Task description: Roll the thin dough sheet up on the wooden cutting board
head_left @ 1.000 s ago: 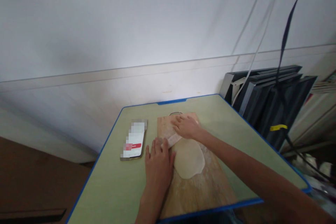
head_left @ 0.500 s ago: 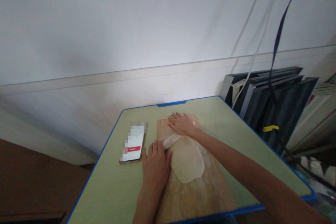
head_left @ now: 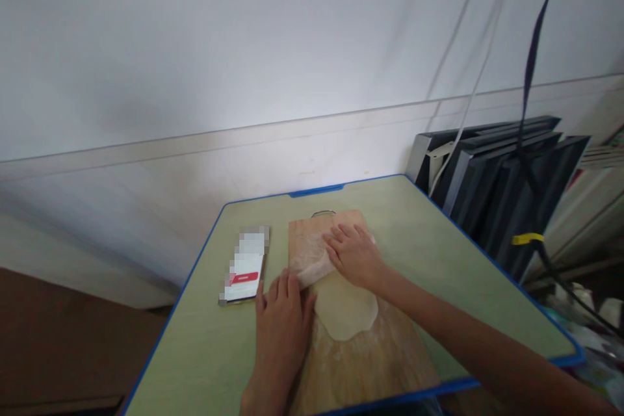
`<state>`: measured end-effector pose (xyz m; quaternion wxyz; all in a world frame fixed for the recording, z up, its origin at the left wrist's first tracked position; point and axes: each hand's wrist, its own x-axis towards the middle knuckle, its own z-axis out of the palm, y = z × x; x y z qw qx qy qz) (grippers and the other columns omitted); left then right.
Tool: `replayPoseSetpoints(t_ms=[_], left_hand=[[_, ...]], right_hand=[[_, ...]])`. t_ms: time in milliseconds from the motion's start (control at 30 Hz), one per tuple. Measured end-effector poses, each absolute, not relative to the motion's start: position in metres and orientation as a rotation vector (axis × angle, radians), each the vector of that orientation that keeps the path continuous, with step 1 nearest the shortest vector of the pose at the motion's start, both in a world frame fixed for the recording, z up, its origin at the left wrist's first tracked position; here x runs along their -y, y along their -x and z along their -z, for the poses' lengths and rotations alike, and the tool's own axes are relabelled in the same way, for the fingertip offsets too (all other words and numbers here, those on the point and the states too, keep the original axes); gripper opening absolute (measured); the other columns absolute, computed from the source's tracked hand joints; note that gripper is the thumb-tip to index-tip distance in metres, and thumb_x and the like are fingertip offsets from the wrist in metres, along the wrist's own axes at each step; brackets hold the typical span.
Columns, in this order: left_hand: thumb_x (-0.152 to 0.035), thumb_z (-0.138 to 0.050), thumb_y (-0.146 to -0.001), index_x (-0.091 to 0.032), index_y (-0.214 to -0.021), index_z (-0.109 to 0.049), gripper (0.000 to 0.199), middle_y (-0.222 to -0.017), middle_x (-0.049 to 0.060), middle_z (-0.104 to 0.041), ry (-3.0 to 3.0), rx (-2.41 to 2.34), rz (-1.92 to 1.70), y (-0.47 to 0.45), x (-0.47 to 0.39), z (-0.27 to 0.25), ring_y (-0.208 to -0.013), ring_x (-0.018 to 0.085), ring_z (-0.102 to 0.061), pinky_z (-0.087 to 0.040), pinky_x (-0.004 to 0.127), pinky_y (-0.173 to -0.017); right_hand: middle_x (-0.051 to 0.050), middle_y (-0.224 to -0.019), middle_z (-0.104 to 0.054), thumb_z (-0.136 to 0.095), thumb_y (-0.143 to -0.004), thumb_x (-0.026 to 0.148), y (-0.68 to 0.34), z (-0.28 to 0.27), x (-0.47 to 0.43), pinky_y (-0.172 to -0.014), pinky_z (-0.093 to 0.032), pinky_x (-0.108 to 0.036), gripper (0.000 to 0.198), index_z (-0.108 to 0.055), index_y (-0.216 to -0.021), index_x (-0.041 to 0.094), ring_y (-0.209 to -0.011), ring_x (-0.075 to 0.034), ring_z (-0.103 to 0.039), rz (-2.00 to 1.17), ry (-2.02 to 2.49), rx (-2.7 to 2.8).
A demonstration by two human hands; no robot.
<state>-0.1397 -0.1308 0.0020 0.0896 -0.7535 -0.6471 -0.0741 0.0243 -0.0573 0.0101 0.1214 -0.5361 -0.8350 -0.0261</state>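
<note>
A thin, pale, rounded sheet of dough (head_left: 347,313) lies on a flour-dusted wooden cutting board (head_left: 370,370). Across its far edge sits a whitish, floured rolling pin (head_left: 316,270), slanting up to the right. My left hand (head_left: 281,318) has its fingers bent over the pin's left end, beside the board's left edge. My right hand (head_left: 355,255) presses on the pin's right part, fingers draped over it and its palm above the dough. Both hands cover the pin's ends; only its middle and a bit of its right tip show.
A phone (head_left: 246,266) with a lit screen lies left of the board on the pale green, blue-edged table (head_left: 195,338). Behind is a white wall (head_left: 273,162). Dark flat panels (head_left: 507,175) lean at the right, and a dark strap (head_left: 533,58) hangs in front of them.
My right hand and the pin's right end have come back toward me and slightly right, over the dough's far part. The board's metal handle now shows. My left hand has shifted slightly.
</note>
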Motion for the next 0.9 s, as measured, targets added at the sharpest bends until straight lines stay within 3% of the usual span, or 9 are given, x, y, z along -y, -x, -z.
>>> replayPoseSetpoints(t_ms=[200,300,467,600,733,900], left_hand=[[-0.034,-0.038,-0.089,-0.013,-0.123,-0.045,0.04,-0.135,0.017,-0.043,2.323,1.985,0.016,0.147,0.104,-0.012,-0.122,0.029,-0.042,-0.029,0.054,-0.098],[-0.036,-0.036,-0.09,-0.014,-0.13,-0.038,0.045,-0.134,0.016,-0.044,2.36,1.991,-0.03,0.154,0.084,-0.018,-0.125,0.026,-0.04,-0.033,0.046,-0.098],[-0.039,-0.032,-0.092,-0.017,-0.129,-0.039,0.044,-0.13,0.014,-0.049,2.376,1.985,-0.028,0.155,0.08,-0.018,-0.115,0.022,-0.05,-0.041,0.035,-0.092],[-0.039,-0.037,-0.09,-0.012,-0.134,-0.033,0.052,-0.135,0.019,-0.041,2.311,2.014,-0.008,0.146,0.109,-0.013,-0.115,0.028,-0.05,-0.039,0.041,-0.094],[-0.04,-0.045,-0.086,-0.013,-0.134,-0.034,0.057,-0.135,0.021,-0.042,2.247,1.925,0.081,0.139,0.137,-0.006,-0.119,0.029,-0.045,-0.036,0.044,-0.097],[-0.04,-0.038,-0.089,-0.009,-0.131,-0.038,0.053,-0.13,0.022,-0.047,2.294,1.923,0.08,0.145,0.118,-0.001,-0.114,0.03,-0.05,-0.037,0.048,-0.094]], right_hand=[[-0.012,-0.124,-0.053,-0.025,-0.092,0.029,-0.015,-0.011,0.032,-0.094,-0.031,-0.04,0.041,-0.055,-0.116,0.017,-0.115,-0.024,-0.045,0.085,1.576,2.493],[-0.014,-0.125,-0.053,-0.029,-0.091,0.03,-0.008,-0.011,0.006,-0.091,-0.035,-0.041,0.039,-0.056,-0.115,0.016,-0.115,-0.025,-0.046,0.05,1.589,2.515],[-0.014,-0.128,-0.05,-0.032,-0.09,0.032,-0.006,-0.014,0.002,-0.089,-0.038,-0.04,0.04,-0.053,-0.12,0.017,-0.116,-0.025,-0.046,0.018,1.614,2.524],[-0.012,-0.123,-0.055,-0.024,-0.093,0.028,-0.016,-0.013,0.039,-0.096,-0.029,-0.045,0.041,-0.057,-0.114,0.018,-0.116,-0.024,-0.045,0.043,1.607,2.502],[-0.01,-0.132,-0.048,-0.025,-0.092,0.03,-0.026,-0.004,0.071,-0.102,-0.019,-0.047,0.041,-0.052,-0.122,0.019,-0.125,-0.024,-0.035,0.113,1.593,2.381],[-0.009,-0.133,-0.047,-0.027,-0.092,0.029,-0.021,-0.005,0.061,-0.102,-0.021,-0.042,0.041,-0.051,-0.124,0.019,-0.125,-0.023,-0.035,0.087,1.594,2.386]])
